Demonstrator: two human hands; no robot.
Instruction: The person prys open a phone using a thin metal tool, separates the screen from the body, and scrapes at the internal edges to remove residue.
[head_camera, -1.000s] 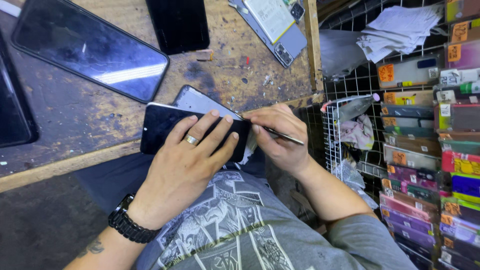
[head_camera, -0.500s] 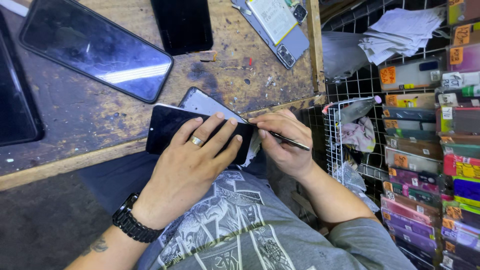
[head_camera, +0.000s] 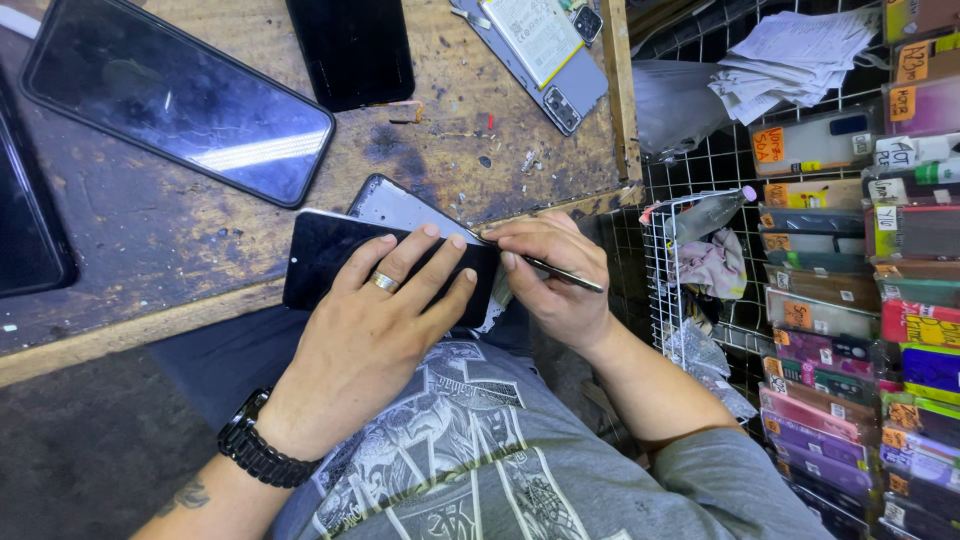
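Since a second before, little had shifted: our left hand (head_camera: 375, 320) stayed spread flat on the black phone screen (head_camera: 330, 262), while our right hand (head_camera: 550, 275) kept pinching the thin tool (head_camera: 560, 273) at its edge, so prying continued.

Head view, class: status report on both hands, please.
Left hand flat on dark phone. Right hand holds thin tool at its edge. Nothing obstructing.

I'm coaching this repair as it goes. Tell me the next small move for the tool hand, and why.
Probably slide the tool a little further along the phone's edge. The right hand has its tip at the corner where the dark screen meets the grey back, and the left hand lies flat on the screen, bracing it. Whether the seam has opened cannot be told.
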